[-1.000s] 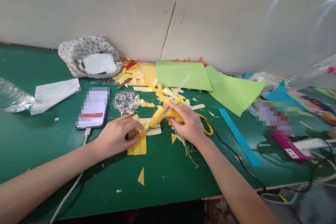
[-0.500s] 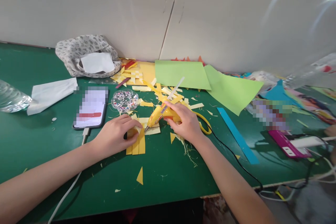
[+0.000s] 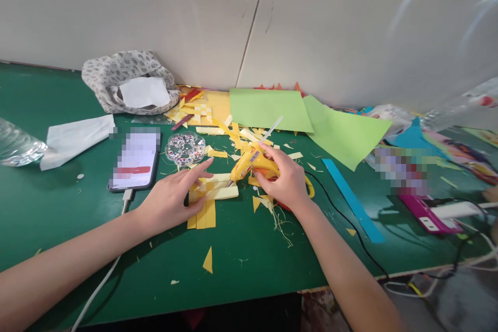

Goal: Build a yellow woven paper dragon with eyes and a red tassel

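My left hand (image 3: 171, 198) lies flat with fingers stretched out over a woven piece of yellow paper strips (image 3: 210, 199) on the green table. My right hand (image 3: 286, 179) is closed round a yellow hot glue gun (image 3: 251, 161). Its nozzle points down-left, just above the strips' right edge. A clear glue stick sticks out of the gun's back. A black cord runs from the gun to the right.
A phone (image 3: 134, 161) on a white cable and a round clear box of small beads (image 3: 185, 147) lie left of the work. Yellow scraps, green sheets (image 3: 303, 114), a blue strip (image 3: 352, 201), a patterned pouch (image 3: 128, 80) and a plastic bottle (image 3: 13, 145) surround it. Table edge is near.
My left fingers have uncurled from a pinch on the strips to lying flat. The glue gun has drawn back to the right, away from the paper.
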The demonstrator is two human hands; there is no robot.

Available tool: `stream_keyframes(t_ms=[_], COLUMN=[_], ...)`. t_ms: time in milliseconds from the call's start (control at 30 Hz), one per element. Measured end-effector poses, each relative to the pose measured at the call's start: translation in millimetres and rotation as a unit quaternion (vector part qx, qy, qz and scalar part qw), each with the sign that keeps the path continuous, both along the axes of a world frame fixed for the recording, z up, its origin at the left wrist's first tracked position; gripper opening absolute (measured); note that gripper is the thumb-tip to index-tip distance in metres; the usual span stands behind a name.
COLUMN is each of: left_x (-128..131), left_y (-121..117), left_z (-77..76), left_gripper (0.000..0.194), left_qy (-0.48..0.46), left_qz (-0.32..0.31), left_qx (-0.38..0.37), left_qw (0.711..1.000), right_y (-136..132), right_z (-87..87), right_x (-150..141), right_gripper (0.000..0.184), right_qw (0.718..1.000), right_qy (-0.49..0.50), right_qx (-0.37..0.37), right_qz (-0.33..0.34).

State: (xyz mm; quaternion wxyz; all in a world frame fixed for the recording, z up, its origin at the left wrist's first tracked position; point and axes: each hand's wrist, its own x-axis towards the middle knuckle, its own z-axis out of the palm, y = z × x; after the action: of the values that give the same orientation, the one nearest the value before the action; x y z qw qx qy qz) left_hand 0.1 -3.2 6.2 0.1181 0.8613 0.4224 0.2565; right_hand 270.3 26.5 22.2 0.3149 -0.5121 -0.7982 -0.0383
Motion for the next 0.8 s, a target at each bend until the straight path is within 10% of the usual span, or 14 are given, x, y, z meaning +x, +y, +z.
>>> stream_keyframes(t_ms=[167,800], left_x=[-1.3,-1.6], left_y=[-0.2,-5.0], left_z=[-3.1,0.3], left_gripper=[0.017,0.032], left_qy=[0.056,0.189], left_qz=[-0.065,-0.103], left_qx=[0.099,0.248], left_qw=[0.991,0.944], right_y=[0.3,0.5], right_z=[3.8,3.0], right_x=[2.9,3.5], right_gripper=[0.056,0.052], right_qw=[1.000,0.999], right_qy=[-0.004,-0.001], right_qx=[0.003,0.001], right_qz=[-0.001,-0.048])
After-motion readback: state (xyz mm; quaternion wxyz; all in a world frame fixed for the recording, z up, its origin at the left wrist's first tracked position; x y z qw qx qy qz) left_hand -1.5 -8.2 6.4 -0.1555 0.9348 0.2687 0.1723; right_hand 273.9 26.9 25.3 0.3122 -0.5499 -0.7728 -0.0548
